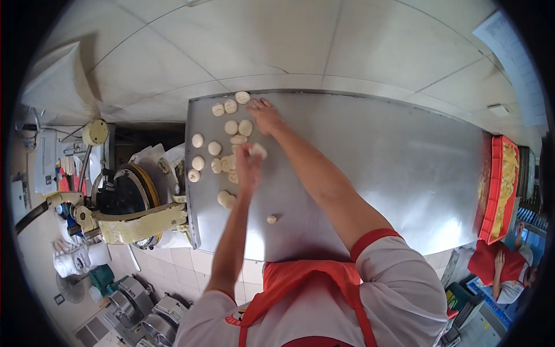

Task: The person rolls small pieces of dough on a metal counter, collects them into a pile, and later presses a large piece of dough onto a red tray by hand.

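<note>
A steel table [376, 173] carries several pale dough rounds [214, 147] grouped at its left, some overlapping, with a small lump [272, 219] lower down. My left hand [248, 168], slightly blurred, is closed on a pale piece of dough [258, 152] above the group. Near the table's far edge, my right hand [264, 117] rests with fingers apart just beside the upper rounds; whether anything lies under its palm is hidden.
A cream-coloured machine [139, 225] with a dark round plate adjoins the table's left end. A red crate [484, 225] of yellowish items stands at the right end, with a co-worker [500, 272] below it. A tiled wall [376, 46] runs behind; mixers [129, 303] stand lower left.
</note>
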A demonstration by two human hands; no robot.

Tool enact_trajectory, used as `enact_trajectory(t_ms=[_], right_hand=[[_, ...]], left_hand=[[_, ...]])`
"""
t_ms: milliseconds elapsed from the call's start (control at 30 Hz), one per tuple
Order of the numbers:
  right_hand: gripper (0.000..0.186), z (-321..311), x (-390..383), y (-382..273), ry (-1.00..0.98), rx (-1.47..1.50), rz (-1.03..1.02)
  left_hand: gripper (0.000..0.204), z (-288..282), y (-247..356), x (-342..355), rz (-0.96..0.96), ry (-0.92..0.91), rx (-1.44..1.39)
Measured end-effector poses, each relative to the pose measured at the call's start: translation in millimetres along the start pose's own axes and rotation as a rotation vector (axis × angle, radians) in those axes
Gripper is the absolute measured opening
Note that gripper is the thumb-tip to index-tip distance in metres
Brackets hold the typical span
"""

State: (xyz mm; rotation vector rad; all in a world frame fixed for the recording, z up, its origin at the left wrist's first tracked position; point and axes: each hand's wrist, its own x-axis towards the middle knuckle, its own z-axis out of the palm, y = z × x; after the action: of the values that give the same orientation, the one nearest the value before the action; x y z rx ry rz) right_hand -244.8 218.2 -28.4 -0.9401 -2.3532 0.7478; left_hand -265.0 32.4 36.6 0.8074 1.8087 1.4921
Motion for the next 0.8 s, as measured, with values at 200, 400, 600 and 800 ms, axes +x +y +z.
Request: enact_trajectory(t_ms=[200,400,600,800], right_hand=[[0.041,-21.4,-81.8,-12.5,-0.054,0.084,0.286],[0.022,-163.2,-386.0,8.7,0.197,-0.336,0.517],[0.054,-163.1,-557.7,-46.8,0.020,-0.485,0.507],[0.079,-203.6,-405.9,28.9,-0.069,-0.784,0.811]], left_hand=[[0.019,-28.4,-60.1,-93.6,-0.558,-0.141,-0.479],[0.019,18.0,-43.5,-149.2,0.076,-0.394,0.531],[0.052,28.3,-103.5,-242.6,0.932,-0.727,0.992],[0.081,118.3,-36.9,-184.6,0.535,-0.779,1.077]])
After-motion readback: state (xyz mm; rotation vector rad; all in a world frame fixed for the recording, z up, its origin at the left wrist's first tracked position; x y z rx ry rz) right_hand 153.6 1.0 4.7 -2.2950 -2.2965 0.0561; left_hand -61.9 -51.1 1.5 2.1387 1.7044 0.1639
